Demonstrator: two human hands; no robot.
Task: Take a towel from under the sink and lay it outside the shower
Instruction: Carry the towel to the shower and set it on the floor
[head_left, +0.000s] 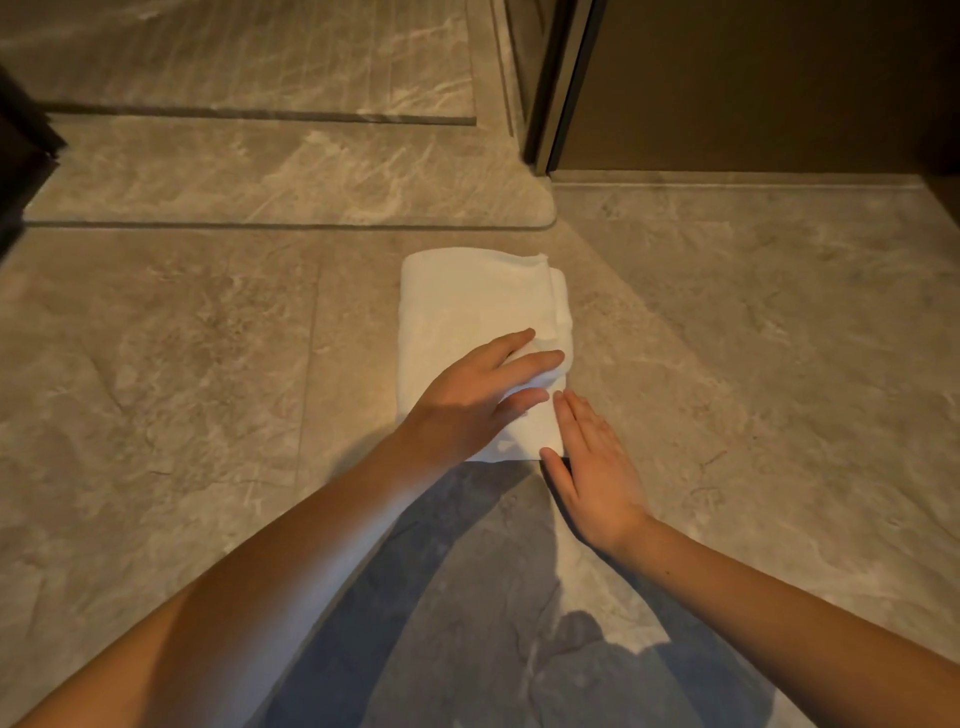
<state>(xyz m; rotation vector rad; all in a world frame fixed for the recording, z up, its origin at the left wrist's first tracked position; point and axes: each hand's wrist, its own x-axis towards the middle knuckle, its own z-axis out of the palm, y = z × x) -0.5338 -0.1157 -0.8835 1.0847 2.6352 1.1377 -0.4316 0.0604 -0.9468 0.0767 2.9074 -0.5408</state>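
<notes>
White towel (475, 312) lies folded on floor just before the raised shower step (291, 176). Left hand (478, 400) flat on it, fingers spread; right hand (592, 467) flat, touching its near corner. Fetching apparently done, unfolding left

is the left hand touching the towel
Touching: the head view shows the left hand lying flat on the folded towel, fingers pressed into the cloth.

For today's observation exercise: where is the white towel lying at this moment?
In the head view the folded towel lies on the stone floor, centre frame, just short of the raised step, with the left hand on it and the right hand at its near-right corner.
</notes>
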